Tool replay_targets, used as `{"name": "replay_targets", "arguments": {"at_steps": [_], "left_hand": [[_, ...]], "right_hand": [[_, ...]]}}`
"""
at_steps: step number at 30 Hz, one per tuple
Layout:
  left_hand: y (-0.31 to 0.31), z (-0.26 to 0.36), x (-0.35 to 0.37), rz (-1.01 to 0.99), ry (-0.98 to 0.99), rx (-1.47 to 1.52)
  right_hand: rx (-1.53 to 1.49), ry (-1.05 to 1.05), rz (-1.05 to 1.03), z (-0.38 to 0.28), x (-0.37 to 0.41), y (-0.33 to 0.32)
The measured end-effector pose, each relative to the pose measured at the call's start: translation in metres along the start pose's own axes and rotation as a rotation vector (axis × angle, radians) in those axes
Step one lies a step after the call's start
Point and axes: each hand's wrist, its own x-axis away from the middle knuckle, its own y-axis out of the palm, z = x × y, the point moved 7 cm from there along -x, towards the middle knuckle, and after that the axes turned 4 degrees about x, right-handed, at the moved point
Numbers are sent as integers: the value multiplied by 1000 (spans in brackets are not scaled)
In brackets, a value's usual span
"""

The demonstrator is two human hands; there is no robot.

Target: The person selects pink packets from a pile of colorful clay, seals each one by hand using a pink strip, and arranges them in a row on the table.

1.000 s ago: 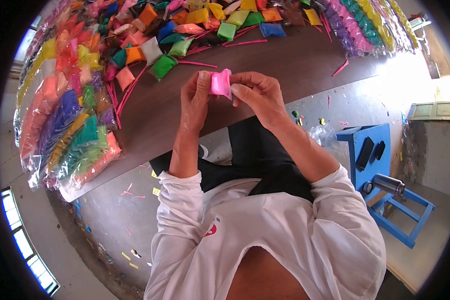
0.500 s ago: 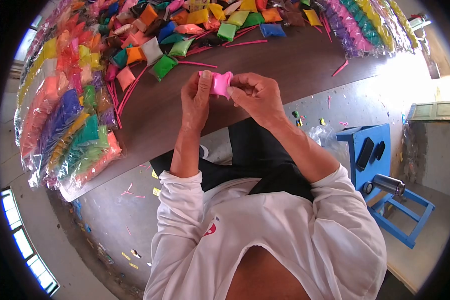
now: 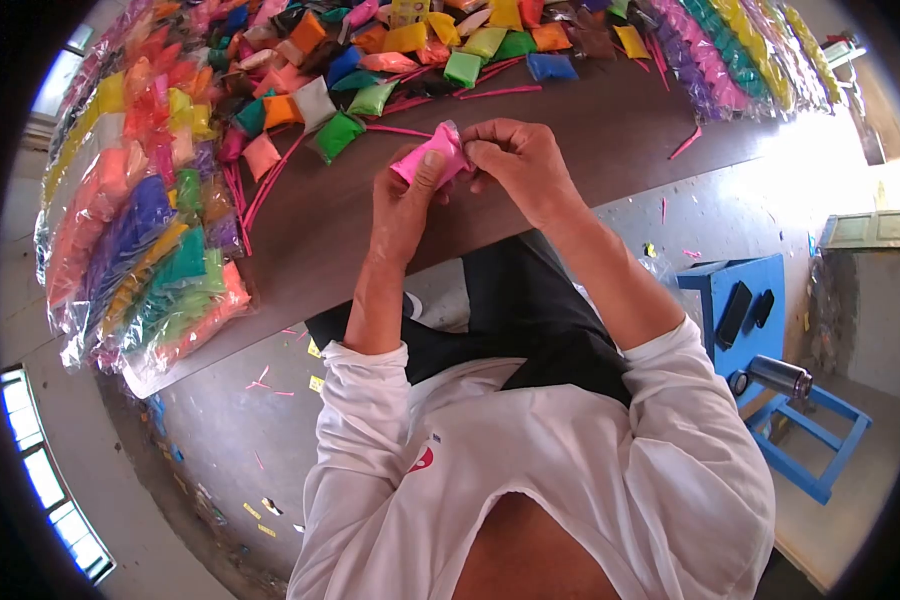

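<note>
Gripping the pink packet [image 3: 438, 155], both hands work above the worktop [image 3: 570, 130]. The left hand [image 3: 410, 185] is closed around the packet's left part, thumb pressed across the face and fingers curled behind. The right hand [image 3: 515, 165] is at the packet's right end, thumb and forefinger drawn together in a pinch on the clear wrap; its other fingers are half curled, and exactly how much wrap they have hold of is too small to tell. The packet is tilted, its right end higher than its left.

Just beyond the packet lies a pink tie [image 3: 400, 130]. Near the packet on its left sits a green packet [image 3: 337, 137], with a white packet [image 3: 314, 104], an orange packet [image 3: 282, 111] and a salmon packet [image 3: 261, 156] farther left. A blue packet [image 3: 552, 67] lies beyond the pink packet and to its right, at the edge of a mixed pile [image 3: 405, 38]. Well to the packet's left are filled clear bags [image 3: 155, 215]; more bags [image 3: 715, 65] lie beyond it to the right. Well to the packet's right, off the worktop, is a blue stool [image 3: 750, 325] with a metal flask [image 3: 782, 376] at its near end
</note>
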Motion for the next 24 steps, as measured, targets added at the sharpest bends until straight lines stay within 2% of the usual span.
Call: {"name": "replay_targets", "arguments": {"at_steps": [4, 7, 19, 24], "left_hand": [[0, 1, 0, -5, -2, 57], [1, 2, 1, -6, 2, 25], [0, 0, 1, 15, 9, 8], [-1, -1, 1, 15, -1, -7]], "right_hand": [[-107, 54, -61, 3, 1, -1], [8, 22, -83, -2, 1, -3], [83, -35, -137, -1, -1, -4], [57, 1, -131, 7, -2, -7]]}}
